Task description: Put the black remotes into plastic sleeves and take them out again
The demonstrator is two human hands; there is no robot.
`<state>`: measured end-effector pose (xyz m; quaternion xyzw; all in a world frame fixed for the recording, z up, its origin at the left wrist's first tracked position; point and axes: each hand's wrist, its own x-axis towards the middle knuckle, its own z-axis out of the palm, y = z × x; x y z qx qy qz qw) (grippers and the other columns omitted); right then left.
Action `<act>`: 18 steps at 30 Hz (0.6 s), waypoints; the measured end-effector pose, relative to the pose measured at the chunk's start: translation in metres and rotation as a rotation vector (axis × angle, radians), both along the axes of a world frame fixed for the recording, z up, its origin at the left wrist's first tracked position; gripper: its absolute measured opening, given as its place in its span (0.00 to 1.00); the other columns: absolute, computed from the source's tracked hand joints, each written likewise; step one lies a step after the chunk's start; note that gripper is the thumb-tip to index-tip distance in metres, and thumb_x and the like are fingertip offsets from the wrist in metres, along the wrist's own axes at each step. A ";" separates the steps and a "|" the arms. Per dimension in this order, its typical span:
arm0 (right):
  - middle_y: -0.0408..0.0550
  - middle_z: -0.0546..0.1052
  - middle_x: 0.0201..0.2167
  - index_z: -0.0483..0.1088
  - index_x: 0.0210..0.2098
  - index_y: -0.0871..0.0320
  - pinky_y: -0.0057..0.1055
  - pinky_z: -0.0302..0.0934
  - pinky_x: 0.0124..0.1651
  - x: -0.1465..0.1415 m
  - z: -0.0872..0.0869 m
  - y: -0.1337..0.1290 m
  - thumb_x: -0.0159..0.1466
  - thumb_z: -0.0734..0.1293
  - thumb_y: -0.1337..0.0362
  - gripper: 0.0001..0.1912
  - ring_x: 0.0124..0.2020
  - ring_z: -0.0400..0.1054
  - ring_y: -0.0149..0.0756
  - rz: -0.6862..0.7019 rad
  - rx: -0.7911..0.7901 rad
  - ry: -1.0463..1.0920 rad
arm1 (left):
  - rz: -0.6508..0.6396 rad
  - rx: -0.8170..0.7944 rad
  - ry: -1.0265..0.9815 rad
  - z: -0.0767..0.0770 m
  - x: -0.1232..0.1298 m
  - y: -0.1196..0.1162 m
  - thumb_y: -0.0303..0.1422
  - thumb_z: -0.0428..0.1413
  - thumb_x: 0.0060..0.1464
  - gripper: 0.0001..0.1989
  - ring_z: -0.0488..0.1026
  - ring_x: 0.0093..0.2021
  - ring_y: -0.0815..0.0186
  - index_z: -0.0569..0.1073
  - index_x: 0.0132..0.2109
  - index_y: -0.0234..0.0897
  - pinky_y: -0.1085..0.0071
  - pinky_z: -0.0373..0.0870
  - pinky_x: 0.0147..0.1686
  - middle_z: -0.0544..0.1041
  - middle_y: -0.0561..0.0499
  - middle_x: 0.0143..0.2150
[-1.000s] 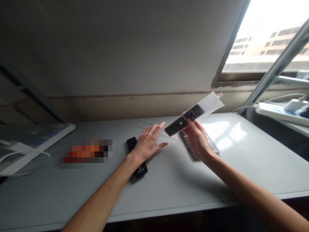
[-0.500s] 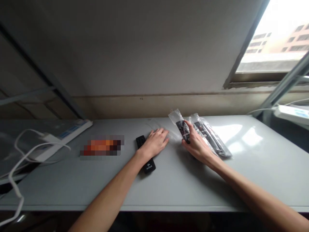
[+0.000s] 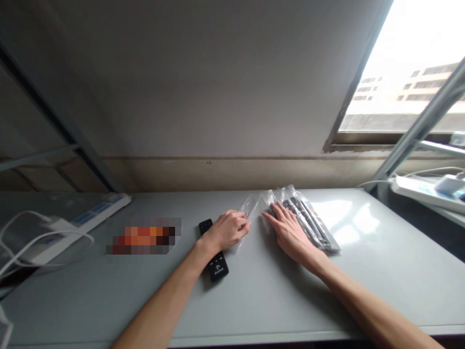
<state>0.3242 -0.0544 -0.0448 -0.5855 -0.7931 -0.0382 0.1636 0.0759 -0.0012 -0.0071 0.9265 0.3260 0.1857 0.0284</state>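
Note:
My left hand point(image 3: 228, 230) has its fingers curled on a clear plastic bag point(image 3: 249, 205), which lies flat and looks empty. Under that wrist lies a black remote control point(image 3: 218, 268), partly hidden, its buttons facing up. My right hand point(image 3: 290, 232) rests with fingers spread on the near side of several remote controls in clear plastic bags point(image 3: 314, 220), lying side by side. The palm and fingers cover part of the leftmost bagged remote.
A blurred-out orange and red item point(image 3: 143, 236) lies on the grey tabletop point(image 3: 145, 300) at the left. White power strips point(image 3: 83, 225) with cables are at both sides. Metal frame posts point(image 3: 417, 121) flank the table, with a wall behind and a window at the right.
My right hand has laid the bagged remote down beside the others and opened its fingers. My left hand's fingers have gone from flat to curled on the empty bag. The view has shifted slightly.

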 end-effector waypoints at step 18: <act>0.72 0.62 0.75 0.57 0.77 0.63 0.58 0.61 0.73 -0.034 0.007 -0.021 0.76 0.65 0.61 0.33 0.77 0.56 0.62 0.240 -0.016 0.049 | 0.151 0.024 0.115 0.008 -0.004 0.004 0.41 0.60 0.70 0.12 0.78 0.43 0.55 0.78 0.40 0.38 0.62 0.68 0.44 0.81 0.46 0.39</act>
